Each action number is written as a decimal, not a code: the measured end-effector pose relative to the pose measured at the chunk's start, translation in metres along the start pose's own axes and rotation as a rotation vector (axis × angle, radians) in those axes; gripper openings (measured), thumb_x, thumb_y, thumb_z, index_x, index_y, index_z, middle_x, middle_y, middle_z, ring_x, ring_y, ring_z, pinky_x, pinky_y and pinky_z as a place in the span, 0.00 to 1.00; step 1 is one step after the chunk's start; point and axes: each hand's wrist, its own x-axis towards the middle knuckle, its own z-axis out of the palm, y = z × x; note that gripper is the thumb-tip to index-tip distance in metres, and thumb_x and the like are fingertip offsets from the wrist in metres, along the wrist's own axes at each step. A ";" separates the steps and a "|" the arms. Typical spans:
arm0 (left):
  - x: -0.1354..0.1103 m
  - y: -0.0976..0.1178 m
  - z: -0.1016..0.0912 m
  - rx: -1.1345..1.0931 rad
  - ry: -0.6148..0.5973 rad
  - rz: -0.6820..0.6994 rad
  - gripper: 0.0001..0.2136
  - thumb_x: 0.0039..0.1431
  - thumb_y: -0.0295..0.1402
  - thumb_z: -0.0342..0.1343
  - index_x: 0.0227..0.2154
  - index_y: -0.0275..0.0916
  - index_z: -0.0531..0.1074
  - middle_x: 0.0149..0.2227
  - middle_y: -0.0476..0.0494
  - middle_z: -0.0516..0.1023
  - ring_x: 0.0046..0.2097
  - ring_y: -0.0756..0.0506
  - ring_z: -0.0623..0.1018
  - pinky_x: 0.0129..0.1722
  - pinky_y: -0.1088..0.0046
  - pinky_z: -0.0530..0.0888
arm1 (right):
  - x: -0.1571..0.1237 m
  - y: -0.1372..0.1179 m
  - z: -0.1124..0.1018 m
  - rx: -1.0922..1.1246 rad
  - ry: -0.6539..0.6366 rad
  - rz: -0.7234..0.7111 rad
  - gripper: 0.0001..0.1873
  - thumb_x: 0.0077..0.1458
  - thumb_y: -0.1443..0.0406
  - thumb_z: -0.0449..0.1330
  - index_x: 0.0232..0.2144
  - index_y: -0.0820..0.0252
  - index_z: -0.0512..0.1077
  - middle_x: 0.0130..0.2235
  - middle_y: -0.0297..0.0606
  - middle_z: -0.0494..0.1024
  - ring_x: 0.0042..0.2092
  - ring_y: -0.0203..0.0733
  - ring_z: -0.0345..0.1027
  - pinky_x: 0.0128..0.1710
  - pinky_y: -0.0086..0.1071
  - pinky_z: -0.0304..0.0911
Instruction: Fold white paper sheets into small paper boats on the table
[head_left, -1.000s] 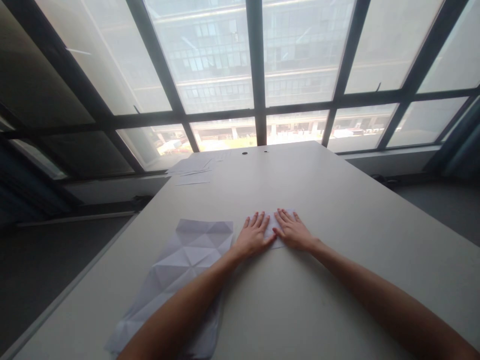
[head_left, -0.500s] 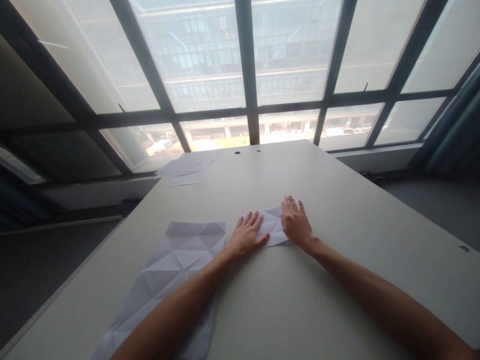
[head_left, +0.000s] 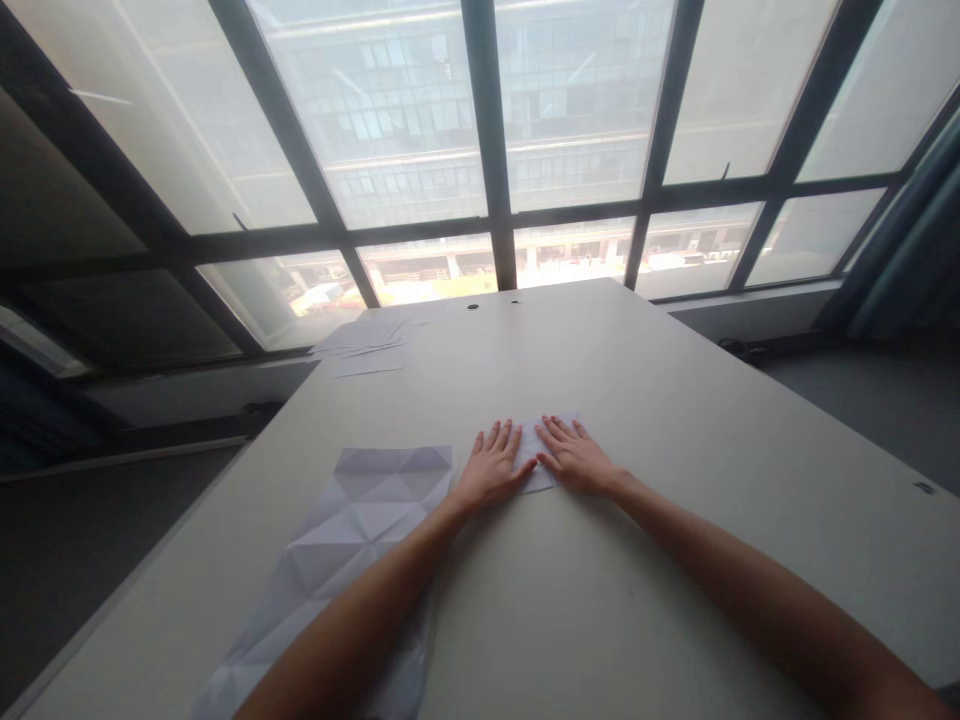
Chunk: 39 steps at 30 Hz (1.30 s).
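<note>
A small folded white paper [head_left: 534, 452] lies on the pale table [head_left: 675, 420], mostly covered by my two hands. My left hand [head_left: 491, 467] lies flat on its left part, fingers stretched out. Flat on the paper's right part rests my right hand [head_left: 574, 458], fingers pointing away from me and thumb beside the left thumb. Neither hand grips anything. To the left, under my left forearm, a large white sheet [head_left: 352, 540] creased into triangles is spread out.
Several loose white sheets [head_left: 367, 345] lie at the table's far left corner. Two small round holes [head_left: 473, 306] sit near the far edge. A dark-framed window wall [head_left: 487, 140] rises behind the table; the left table edge runs diagonally.
My right hand, which had slid out to the small paper's right edge half a second ago, has come back inward over it beside my left hand. The left hand has stayed put.
</note>
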 end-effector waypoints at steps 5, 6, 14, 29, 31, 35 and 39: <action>0.004 0.004 0.005 -0.024 0.029 -0.120 0.35 0.67 0.51 0.34 0.66 0.29 0.50 0.69 0.32 0.47 0.69 0.36 0.47 0.65 0.52 0.45 | -0.001 0.010 -0.003 0.044 0.008 -0.032 0.36 0.66 0.49 0.39 0.67 0.64 0.49 0.69 0.48 0.44 0.70 0.50 0.35 0.66 0.50 0.33; 0.005 0.004 0.004 -0.040 0.042 -0.133 0.33 0.67 0.50 0.36 0.66 0.29 0.51 0.68 0.32 0.48 0.69 0.36 0.48 0.65 0.52 0.46 | -0.001 0.012 -0.005 0.052 0.011 -0.046 0.36 0.66 0.49 0.40 0.67 0.64 0.49 0.69 0.49 0.44 0.70 0.51 0.35 0.66 0.50 0.33; 0.009 -0.002 -0.012 -0.261 0.331 -0.170 0.16 0.66 0.39 0.48 0.50 0.37 0.73 0.50 0.39 0.77 0.52 0.41 0.74 0.56 0.64 0.65 | -0.005 0.020 -0.023 0.174 -0.028 -0.379 0.29 0.63 0.57 0.53 0.64 0.55 0.58 0.67 0.44 0.55 0.69 0.48 0.40 0.66 0.49 0.40; 0.016 -0.014 -0.020 -0.585 0.143 -0.262 0.12 0.52 0.35 0.59 0.38 0.35 0.79 0.27 0.46 0.77 0.31 0.45 0.75 0.31 0.73 0.66 | 0.000 0.030 -0.019 -0.003 0.446 -0.047 0.43 0.49 0.50 0.66 0.63 0.55 0.59 0.63 0.51 0.60 0.64 0.60 0.49 0.63 0.61 0.36; 0.017 -0.014 -0.022 -0.735 0.171 -0.275 0.11 0.53 0.37 0.57 0.29 0.35 0.79 0.25 0.47 0.76 0.28 0.47 0.72 0.27 0.74 0.64 | 0.002 0.032 -0.015 0.079 0.501 -0.009 0.44 0.48 0.49 0.66 0.63 0.54 0.58 0.63 0.51 0.60 0.64 0.60 0.49 0.63 0.59 0.41; 0.015 -0.007 -0.022 -1.155 0.328 -0.357 0.15 0.52 0.44 0.58 0.30 0.34 0.79 0.28 0.46 0.78 0.28 0.49 0.72 0.27 0.75 0.66 | 0.009 0.031 -0.010 0.514 0.693 0.154 0.49 0.46 0.47 0.66 0.64 0.59 0.54 0.60 0.55 0.62 0.58 0.60 0.60 0.53 0.54 0.61; 0.016 -0.003 -0.015 -1.450 0.387 -0.392 0.19 0.48 0.47 0.62 0.33 0.34 0.79 0.28 0.46 0.78 0.26 0.50 0.71 0.26 0.76 0.65 | 0.009 0.027 -0.010 1.121 0.553 0.306 0.47 0.47 0.47 0.64 0.62 0.63 0.56 0.45 0.51 0.77 0.38 0.49 0.73 0.31 0.39 0.70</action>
